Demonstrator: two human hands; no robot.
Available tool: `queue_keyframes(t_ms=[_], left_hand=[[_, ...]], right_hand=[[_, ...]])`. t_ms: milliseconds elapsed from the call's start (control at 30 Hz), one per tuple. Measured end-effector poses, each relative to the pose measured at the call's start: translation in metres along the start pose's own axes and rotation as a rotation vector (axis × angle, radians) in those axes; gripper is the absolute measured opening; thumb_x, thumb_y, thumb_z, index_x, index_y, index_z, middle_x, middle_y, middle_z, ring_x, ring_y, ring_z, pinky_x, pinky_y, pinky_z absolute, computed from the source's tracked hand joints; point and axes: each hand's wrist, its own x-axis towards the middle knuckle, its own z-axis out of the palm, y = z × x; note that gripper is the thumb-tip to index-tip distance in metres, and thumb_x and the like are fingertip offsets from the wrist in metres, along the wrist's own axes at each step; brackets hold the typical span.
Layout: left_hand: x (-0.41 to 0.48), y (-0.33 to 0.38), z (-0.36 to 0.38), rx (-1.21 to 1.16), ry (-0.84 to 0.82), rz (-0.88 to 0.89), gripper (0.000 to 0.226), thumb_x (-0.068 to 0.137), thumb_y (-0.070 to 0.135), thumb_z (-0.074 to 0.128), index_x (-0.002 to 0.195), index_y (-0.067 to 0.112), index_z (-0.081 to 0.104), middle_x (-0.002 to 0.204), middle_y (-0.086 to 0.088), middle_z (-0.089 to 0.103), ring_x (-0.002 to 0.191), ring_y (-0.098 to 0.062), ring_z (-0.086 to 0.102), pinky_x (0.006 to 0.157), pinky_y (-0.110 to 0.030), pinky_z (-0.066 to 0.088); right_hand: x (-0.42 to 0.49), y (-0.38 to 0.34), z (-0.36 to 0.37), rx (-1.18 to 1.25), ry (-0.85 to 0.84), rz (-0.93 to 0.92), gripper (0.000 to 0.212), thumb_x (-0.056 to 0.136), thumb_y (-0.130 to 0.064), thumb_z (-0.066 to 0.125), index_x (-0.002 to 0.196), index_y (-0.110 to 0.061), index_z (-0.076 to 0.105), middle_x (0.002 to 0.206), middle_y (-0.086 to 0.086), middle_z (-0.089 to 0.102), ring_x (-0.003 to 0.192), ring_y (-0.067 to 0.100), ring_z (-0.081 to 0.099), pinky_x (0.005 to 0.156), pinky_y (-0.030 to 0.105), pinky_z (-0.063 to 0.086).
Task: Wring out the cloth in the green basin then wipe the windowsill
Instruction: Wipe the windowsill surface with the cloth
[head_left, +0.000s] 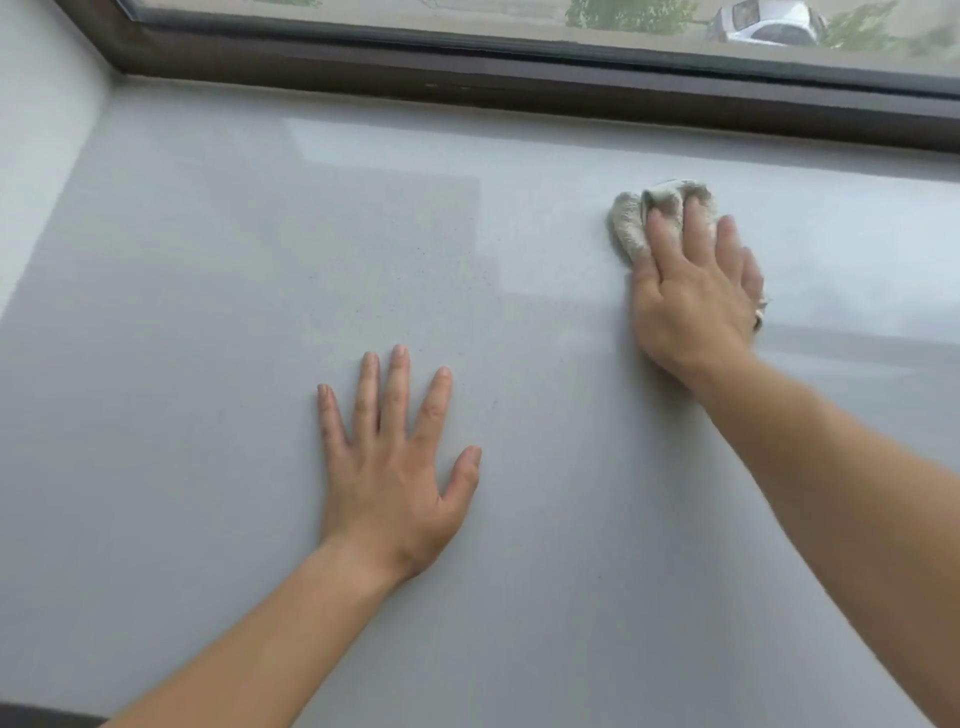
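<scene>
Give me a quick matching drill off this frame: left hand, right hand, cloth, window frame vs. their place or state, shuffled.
Column 1:
1. left hand
2. right hand
3. cloth
4. window frame

Column 2:
A. dark brown, along the far edge of the windowsill
B. bunched up, pale, pinned to the sill
C. flat, fingers spread, holding nothing
D. pressing down on the cloth

Pairs: 1-C, 2-D, 3-B, 4-A

Bare forearms, sleeveless, no jewellery
</scene>
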Motion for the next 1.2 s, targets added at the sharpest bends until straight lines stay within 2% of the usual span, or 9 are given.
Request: queue_keyframes(t_ms=[67, 233, 300, 433, 667, 867, 1067, 1133, 1200], left_hand=[[0.000, 0.000, 0.000, 0.007, -0.002, -0.007, 0.075, 0.092, 0.060, 0.029, 0.157, 0.024, 0.021, 0.166, -0.013, 0.005, 0.153, -0.032, -0.001, 0.117, -0.067, 0.005], [-0.001, 0.002, -0.003, -0.003, 0.009, -0.026, 0.075, 0.091, 0.060, 0.030, 0.156, 0.025, 0.023, 0.167, -0.011, 0.007, 0.153, -0.030, 0.001, 0.118, -0.065, 0.005], [-0.001, 0.002, -0.004, -0.005, 0.008, -0.034, 0.075, 0.091, 0.061, 0.028, 0.157, 0.027, 0.021, 0.167, -0.010, 0.005, 0.154, -0.029, -0.002, 0.118, -0.064, 0.003], [-0.002, 0.002, -0.003, 0.000, 0.011, -0.051, 0.074, 0.091, 0.062, 0.024, 0.157, 0.029, 0.017, 0.167, -0.008, 0.001, 0.153, -0.027, -0.007, 0.119, -0.062, -0.001], [-0.002, 0.000, -0.001, -0.055, 0.019, -0.048, 0.071, 0.093, 0.064, 0.011, 0.157, 0.032, 0.014, 0.167, -0.005, -0.002, 0.153, -0.023, -0.011, 0.119, -0.060, -0.005], [-0.001, 0.000, -0.003, -0.086, 0.016, -0.047, 0.072, 0.091, 0.065, 0.007, 0.157, 0.035, 0.009, 0.167, -0.002, -0.008, 0.152, -0.021, -0.017, 0.118, -0.059, -0.012], [-0.004, -0.004, -0.010, -0.353, 0.094, -0.002, 0.070, 0.086, 0.061, 0.020, 0.149, 0.034, 0.035, 0.165, 0.006, 0.016, 0.152, -0.013, 0.000, 0.117, -0.059, -0.015], [-0.012, -0.003, -0.013, -0.367, 0.087, 0.037, 0.068, 0.086, 0.059, 0.021, 0.146, 0.033, 0.040, 0.164, 0.007, 0.022, 0.152, -0.012, 0.001, 0.116, -0.057, -0.017], [-0.028, 0.002, -0.014, -0.350, 0.102, 0.089, 0.063, 0.090, 0.055, 0.022, 0.144, 0.030, 0.043, 0.162, 0.005, 0.025, 0.152, -0.013, 0.003, 0.117, -0.053, -0.017]], right_hand=[[-0.032, -0.023, 0.012, -0.003, 0.006, -0.017, 0.057, 0.101, -0.048, 0.017, 0.157, -0.040, 0.013, 0.168, -0.008, 0.000, 0.154, 0.026, -0.005, 0.123, 0.046, -0.001], [-0.108, -0.017, 0.021, -0.076, -0.066, -0.568, 0.054, 0.101, -0.053, 0.026, 0.154, -0.043, 0.028, 0.166, -0.010, 0.016, 0.154, 0.024, 0.010, 0.122, 0.043, 0.008], [-0.070, 0.006, 0.010, -0.093, -0.062, -0.514, 0.053, 0.101, -0.054, 0.022, 0.154, -0.045, 0.022, 0.167, -0.012, 0.010, 0.154, 0.022, 0.008, 0.122, 0.041, 0.006], [-0.040, 0.003, 0.006, -0.003, 0.003, -0.057, 0.055, 0.102, -0.048, 0.021, 0.157, -0.040, 0.017, 0.168, -0.008, 0.002, 0.154, 0.026, -0.001, 0.123, 0.045, 0.002], [-0.168, 0.008, 0.024, -0.093, -0.098, -0.603, 0.053, 0.102, -0.050, 0.027, 0.154, -0.041, 0.028, 0.166, -0.009, 0.016, 0.154, 0.024, 0.009, 0.123, 0.044, 0.010], [-0.115, 0.009, 0.013, -0.008, -0.026, -0.104, 0.054, 0.103, -0.048, 0.019, 0.157, -0.043, 0.015, 0.168, -0.012, -0.002, 0.154, 0.021, -0.006, 0.123, 0.041, -0.003], [-0.253, 0.007, 0.033, -0.111, -0.084, -0.605, 0.053, 0.102, -0.049, 0.027, 0.154, -0.039, 0.032, 0.166, -0.007, 0.018, 0.154, 0.025, 0.011, 0.122, 0.045, 0.013], [-0.242, 0.028, 0.026, -0.142, -0.094, -0.580, 0.052, 0.103, -0.050, 0.022, 0.153, -0.043, 0.031, 0.166, -0.011, 0.016, 0.154, 0.021, 0.009, 0.123, 0.041, 0.009], [-0.221, 0.035, 0.019, -0.092, -0.063, -0.336, 0.052, 0.103, -0.052, 0.016, 0.155, -0.048, 0.020, 0.167, -0.014, 0.006, 0.155, 0.018, 0.001, 0.123, 0.037, 0.001]])
